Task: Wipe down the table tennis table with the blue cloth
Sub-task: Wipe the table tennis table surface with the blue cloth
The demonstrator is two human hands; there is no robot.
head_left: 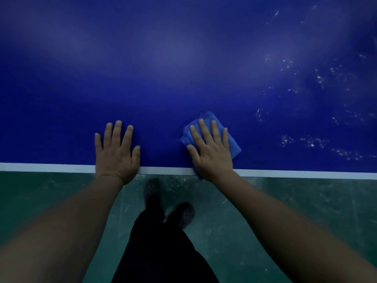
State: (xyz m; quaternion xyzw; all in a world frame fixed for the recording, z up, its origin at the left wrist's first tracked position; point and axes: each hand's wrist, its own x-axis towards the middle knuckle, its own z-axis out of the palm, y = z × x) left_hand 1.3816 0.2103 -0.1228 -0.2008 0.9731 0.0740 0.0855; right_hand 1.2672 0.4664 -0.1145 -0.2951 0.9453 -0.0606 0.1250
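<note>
The dark blue table tennis table fills the upper part of the view, with a white line along its near edge. A folded blue cloth lies flat on the table close to that edge. My right hand presses down on the cloth with fingers spread, covering most of it. My left hand rests flat on the bare table to the left of the cloth, fingers apart, holding nothing.
White specks and droplets are scattered over the right side of the table. Below the edge is a green floor, with my dark trousers and grey shoes standing close to the table.
</note>
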